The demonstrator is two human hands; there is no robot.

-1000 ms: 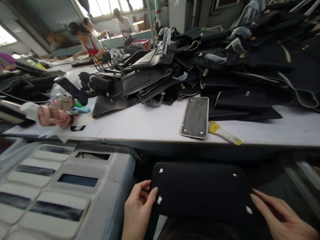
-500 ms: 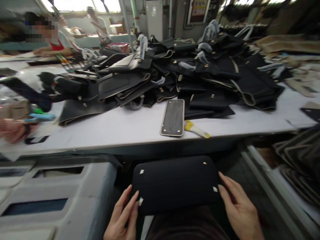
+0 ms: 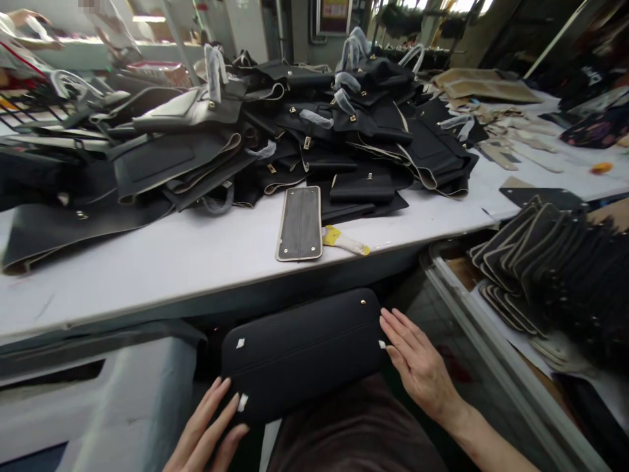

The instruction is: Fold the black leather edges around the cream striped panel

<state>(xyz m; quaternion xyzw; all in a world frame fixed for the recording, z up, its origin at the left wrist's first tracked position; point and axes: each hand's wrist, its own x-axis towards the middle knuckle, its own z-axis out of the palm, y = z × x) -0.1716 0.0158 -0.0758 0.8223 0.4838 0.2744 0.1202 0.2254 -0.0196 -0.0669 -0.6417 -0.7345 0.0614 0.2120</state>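
A black oblong leather panel (image 3: 304, 351) with small metal studs and white tags lies across my lap, below the table edge. My left hand (image 3: 209, 432) rests flat with fingers stretched out against its lower left corner. My right hand (image 3: 417, 364) lies open with fingers extended against the panel's right end. Neither hand grips it. On the white table (image 3: 162, 262) above sits a grey bag base (image 3: 299, 223) with beige trim, and beside it a yellow-and-white tool (image 3: 344, 241).
A large heap of black bag pieces (image 3: 275, 137) covers the far half of the table. To the right, a stack of dark bases (image 3: 545, 262) is fanned on a lower shelf. A white cloth-covered surface (image 3: 108, 400) sits at lower left. Tan pieces (image 3: 481, 85) lie far right.
The view has swung right, so everything slid left. The panel now sits tilted, right end higher. Both hands stay at its ends, fingers straightened.
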